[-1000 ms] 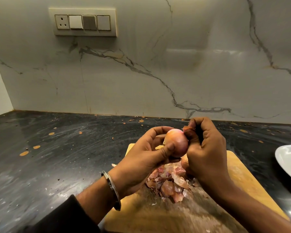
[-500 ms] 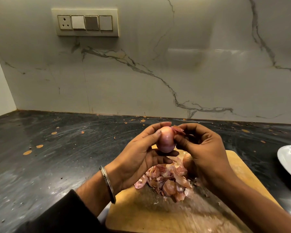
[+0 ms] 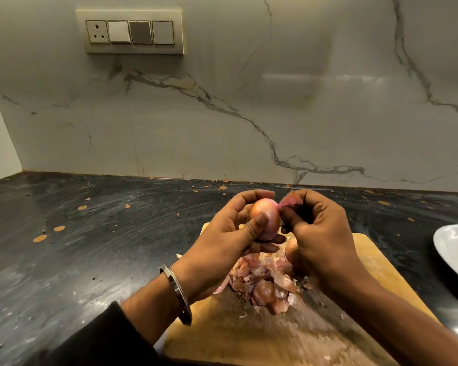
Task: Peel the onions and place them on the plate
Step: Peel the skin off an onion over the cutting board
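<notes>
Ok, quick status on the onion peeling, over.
Left hand grips onion; right hand pinches loose skin. Peels heaped on board. Plate right, nothing blocking.

White plate point(image 3: 452, 249): cut off by the right edge. Second brown onion point(image 3: 292, 250): largely hidden behind the right hand point(image 3: 320, 233).
</notes>
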`<act>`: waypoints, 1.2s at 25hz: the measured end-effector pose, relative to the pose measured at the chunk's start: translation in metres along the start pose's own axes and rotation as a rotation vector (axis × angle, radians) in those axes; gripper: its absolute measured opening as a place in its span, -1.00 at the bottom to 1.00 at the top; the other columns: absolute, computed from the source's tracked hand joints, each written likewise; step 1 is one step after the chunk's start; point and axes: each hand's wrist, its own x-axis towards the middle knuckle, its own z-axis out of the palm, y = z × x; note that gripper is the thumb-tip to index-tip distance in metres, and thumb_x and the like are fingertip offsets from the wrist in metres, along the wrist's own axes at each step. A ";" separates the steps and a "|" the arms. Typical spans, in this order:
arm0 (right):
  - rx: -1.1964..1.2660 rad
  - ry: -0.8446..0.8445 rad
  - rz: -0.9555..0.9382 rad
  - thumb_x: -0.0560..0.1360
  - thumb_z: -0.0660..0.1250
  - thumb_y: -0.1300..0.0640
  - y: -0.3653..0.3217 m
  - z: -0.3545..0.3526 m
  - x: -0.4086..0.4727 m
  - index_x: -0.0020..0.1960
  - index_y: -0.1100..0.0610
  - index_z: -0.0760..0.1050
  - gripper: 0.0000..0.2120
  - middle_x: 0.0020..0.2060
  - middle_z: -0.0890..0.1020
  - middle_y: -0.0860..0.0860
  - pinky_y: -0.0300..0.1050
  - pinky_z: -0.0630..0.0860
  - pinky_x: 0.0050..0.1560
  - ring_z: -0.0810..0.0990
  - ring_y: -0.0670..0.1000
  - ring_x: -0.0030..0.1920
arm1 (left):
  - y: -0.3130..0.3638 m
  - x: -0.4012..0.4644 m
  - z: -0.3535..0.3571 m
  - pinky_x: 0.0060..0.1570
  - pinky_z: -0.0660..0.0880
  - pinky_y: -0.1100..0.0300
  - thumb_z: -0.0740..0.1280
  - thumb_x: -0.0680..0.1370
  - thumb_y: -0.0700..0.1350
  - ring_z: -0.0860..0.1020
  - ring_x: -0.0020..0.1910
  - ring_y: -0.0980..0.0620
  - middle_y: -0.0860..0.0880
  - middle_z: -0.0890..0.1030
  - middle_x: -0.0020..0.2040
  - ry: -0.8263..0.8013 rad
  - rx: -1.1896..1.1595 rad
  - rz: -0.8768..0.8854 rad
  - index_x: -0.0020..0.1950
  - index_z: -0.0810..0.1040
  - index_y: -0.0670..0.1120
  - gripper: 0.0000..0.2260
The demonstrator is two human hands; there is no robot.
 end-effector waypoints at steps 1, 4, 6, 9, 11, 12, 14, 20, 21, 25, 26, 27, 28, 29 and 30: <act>0.014 0.014 -0.005 0.53 0.35 0.39 0.001 0.002 0.000 -0.15 0.03 0.59 -0.73 -0.32 0.64 -0.11 -0.32 0.52 -0.34 0.57 -0.19 -0.32 | 0.000 0.000 0.000 -0.02 0.65 0.09 0.33 0.49 -0.07 0.64 0.06 -0.26 -0.22 0.55 0.24 0.005 0.006 0.013 0.32 0.49 0.00 -0.62; 0.047 0.024 -0.019 0.54 0.33 0.39 0.003 0.005 -0.002 -0.13 0.03 0.59 -0.73 -0.29 0.65 -0.13 -0.34 0.53 -0.32 0.59 -0.21 -0.27 | 0.001 0.001 -0.002 -0.09 0.65 0.11 0.29 0.53 -0.07 0.63 0.04 -0.26 -0.24 0.59 0.19 -0.005 -0.098 -0.018 0.32 0.50 -0.03 -0.64; 0.069 -0.027 -0.020 0.55 0.34 0.36 0.005 0.005 -0.003 -0.09 0.06 0.59 -0.79 -0.23 0.65 -0.08 -0.24 0.58 -0.23 0.60 -0.13 -0.20 | 0.001 0.001 -0.004 -0.11 0.66 0.13 0.28 0.53 -0.07 0.63 0.03 -0.26 -0.22 0.62 0.15 -0.001 -0.111 -0.028 0.33 0.50 -0.04 -0.64; 0.087 -0.079 -0.006 0.52 0.40 0.30 0.006 0.001 -0.002 -0.03 0.10 0.60 -0.88 -0.15 0.67 0.00 -0.13 0.63 -0.11 0.64 -0.02 -0.10 | 0.002 0.002 -0.006 -0.13 0.65 0.12 0.29 0.53 -0.07 0.63 0.02 -0.25 -0.23 0.62 0.17 -0.003 -0.099 -0.032 0.33 0.51 -0.03 -0.65; 0.063 -0.077 -0.031 0.48 0.43 0.31 0.003 -0.001 -0.002 -0.06 0.11 0.61 -0.88 -0.18 0.67 0.00 -0.15 0.62 -0.11 0.64 -0.02 -0.13 | 0.003 0.001 -0.008 -0.15 0.64 0.12 0.30 0.53 -0.06 0.64 0.02 -0.26 -0.25 0.61 0.17 -0.011 -0.101 -0.041 0.33 0.51 -0.02 -0.64; 0.040 -0.066 -0.051 0.47 0.44 0.32 0.002 -0.002 -0.002 -0.08 0.10 0.62 -0.87 -0.20 0.68 -0.01 -0.18 0.61 -0.15 0.64 -0.04 -0.17 | 0.003 0.001 -0.008 -0.16 0.64 0.13 0.31 0.52 -0.05 0.64 0.03 -0.27 -0.25 0.61 0.17 -0.015 -0.094 -0.045 0.32 0.51 -0.02 -0.64; -0.012 -0.038 -0.077 0.46 0.44 0.34 0.000 -0.002 -0.002 -0.12 0.09 0.62 -0.84 -0.25 0.67 -0.05 -0.25 0.58 -0.21 0.61 -0.11 -0.25 | 0.002 0.000 -0.007 -0.16 0.65 0.13 0.34 0.50 -0.04 0.64 0.03 -0.29 -0.26 0.60 0.18 -0.023 -0.086 -0.047 0.31 0.51 -0.01 -0.63; -0.147 0.047 -0.173 0.49 0.41 0.39 0.004 0.006 -0.008 -0.13 0.05 0.59 -0.77 -0.30 0.63 -0.16 -0.37 0.47 -0.26 0.59 -0.14 -0.25 | -0.001 0.002 -0.005 -0.25 0.63 0.16 0.37 0.44 -0.01 0.66 -0.07 -0.22 -0.27 0.62 0.12 0.016 -0.092 -0.024 0.31 0.49 -0.06 -0.56; -0.147 0.046 -0.194 0.49 0.41 0.39 0.004 0.006 -0.009 -0.12 0.04 0.59 -0.75 -0.28 0.63 -0.16 -0.36 0.48 -0.24 0.60 -0.13 -0.23 | -0.002 0.002 -0.004 -0.28 0.62 0.17 0.35 0.46 0.00 0.67 -0.11 -0.19 -0.25 0.63 0.08 0.019 -0.110 -0.035 0.31 0.49 -0.06 -0.57; -0.165 0.013 -0.276 0.48 0.40 0.41 0.004 0.006 -0.011 -0.11 0.05 0.58 -0.74 -0.23 0.64 -0.10 -0.09 0.59 -0.14 0.63 -0.02 -0.15 | -0.003 0.004 -0.004 -0.39 0.53 0.21 0.22 0.53 0.09 0.62 -0.24 -0.10 -0.22 0.62 -0.06 0.065 -0.202 -0.078 0.32 0.49 -0.11 -0.56; -0.183 -0.003 -0.295 0.48 0.40 0.42 0.003 0.007 -0.011 -0.11 0.07 0.58 -0.75 -0.22 0.64 -0.10 -0.03 0.60 -0.13 0.62 -0.01 -0.14 | -0.002 0.005 -0.005 -0.41 0.51 0.22 0.20 0.53 0.12 0.61 -0.25 -0.08 -0.20 0.63 -0.08 0.089 -0.224 -0.090 0.33 0.48 -0.12 -0.54; -0.208 -0.029 -0.315 0.48 0.40 0.42 0.002 0.007 -0.012 -0.11 0.07 0.56 -0.76 -0.21 0.63 -0.10 -0.02 0.59 -0.14 0.62 -0.02 -0.14 | 0.001 0.007 -0.007 -0.42 0.49 0.23 0.18 0.53 0.15 0.59 -0.27 -0.05 -0.19 0.64 -0.08 0.114 -0.242 -0.102 0.32 0.48 -0.12 -0.51; -0.247 -0.055 -0.341 0.49 0.40 0.40 0.001 0.008 -0.012 -0.11 0.05 0.54 -0.76 -0.20 0.63 -0.11 -0.08 0.59 -0.14 0.61 -0.04 -0.13 | 0.003 0.008 -0.010 -0.42 0.48 0.24 0.16 0.53 0.17 0.58 -0.28 -0.03 -0.19 0.65 -0.07 0.135 -0.250 -0.112 0.32 0.48 -0.13 -0.50; -0.287 -0.085 -0.364 0.52 0.39 0.36 -0.001 0.008 -0.013 -0.08 0.02 0.52 -0.76 -0.19 0.61 -0.13 -0.19 0.56 -0.14 0.60 -0.08 -0.12 | 0.005 0.008 -0.013 -0.42 0.47 0.24 0.15 0.53 0.19 0.57 -0.28 -0.02 -0.19 0.65 -0.06 0.153 -0.248 -0.119 0.32 0.47 -0.15 -0.48; -0.327 -0.116 -0.386 0.55 0.35 0.30 -0.003 0.008 -0.013 -0.06 0.00 0.51 -0.81 -0.18 0.59 -0.16 -0.30 0.51 -0.15 0.58 -0.12 -0.12 | 0.007 0.009 -0.016 -0.41 0.47 0.24 0.14 0.54 0.19 0.55 -0.29 0.00 -0.19 0.66 -0.04 0.166 -0.241 -0.125 0.33 0.44 -0.19 -0.45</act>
